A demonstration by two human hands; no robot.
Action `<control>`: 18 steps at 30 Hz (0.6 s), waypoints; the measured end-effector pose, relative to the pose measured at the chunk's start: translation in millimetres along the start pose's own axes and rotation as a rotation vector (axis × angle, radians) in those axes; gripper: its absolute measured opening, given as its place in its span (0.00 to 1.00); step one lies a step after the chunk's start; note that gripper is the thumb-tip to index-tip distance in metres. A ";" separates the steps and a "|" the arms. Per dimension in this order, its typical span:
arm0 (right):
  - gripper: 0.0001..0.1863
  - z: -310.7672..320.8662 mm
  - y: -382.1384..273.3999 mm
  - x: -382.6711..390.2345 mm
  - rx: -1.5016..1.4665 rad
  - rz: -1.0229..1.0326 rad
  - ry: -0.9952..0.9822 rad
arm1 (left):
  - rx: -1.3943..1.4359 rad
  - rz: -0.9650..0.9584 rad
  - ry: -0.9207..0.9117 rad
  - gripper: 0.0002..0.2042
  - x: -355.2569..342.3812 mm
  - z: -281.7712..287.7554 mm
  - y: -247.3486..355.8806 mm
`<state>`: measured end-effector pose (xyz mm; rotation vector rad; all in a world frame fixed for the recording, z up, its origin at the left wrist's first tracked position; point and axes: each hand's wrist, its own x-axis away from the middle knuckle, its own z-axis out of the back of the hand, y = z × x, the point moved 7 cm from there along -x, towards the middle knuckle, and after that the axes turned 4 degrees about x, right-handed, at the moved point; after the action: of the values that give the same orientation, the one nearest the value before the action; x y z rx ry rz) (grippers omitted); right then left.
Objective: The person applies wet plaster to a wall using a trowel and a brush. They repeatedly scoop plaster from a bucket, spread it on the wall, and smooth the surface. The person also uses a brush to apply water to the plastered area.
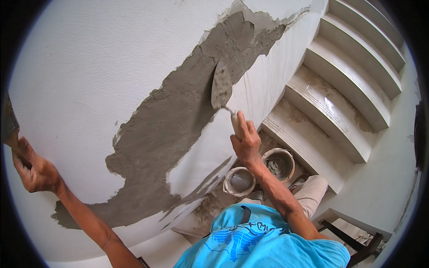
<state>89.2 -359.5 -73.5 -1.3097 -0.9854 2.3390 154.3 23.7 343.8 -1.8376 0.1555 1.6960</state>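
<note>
Two bare hands are raised before a white, lightly textured wall (89, 58). The right hand (247, 142) is closed round the handle of a leaf-shaped metal trowel (222, 87) smeared with grey, its index finger stretched along the grip. The trowel's blade points up over the lower edge of a long, ragged-edged patch of wet-looking grey mortar (156, 118), which slants across the wall; whether the blade touches it, I cannot tell. Off at the left, the left hand (36, 172) is curled round the wooden handle of a dark flat-headed tool (10, 123), cut off by the picture's rim. Near the wall's foot stand a round, pale-rimmed bucket of grey liquid (226, 184) and, just beside it, a round bucket of lumpy grey mortar (288, 161). Pale, stained stone steps (328, 100) climb at the upper right.
</note>
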 end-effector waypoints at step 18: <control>0.45 3.5 -1.6 16.6 -0.009 0.111 -0.079 | 0.052 -0.034 0.002 0.11 0.1 0.7 -0.2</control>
<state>77.0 -350.8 -81.8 -1.3158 -0.9710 2.4897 153.8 24.3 343.8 -1.7943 0.1668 1.6520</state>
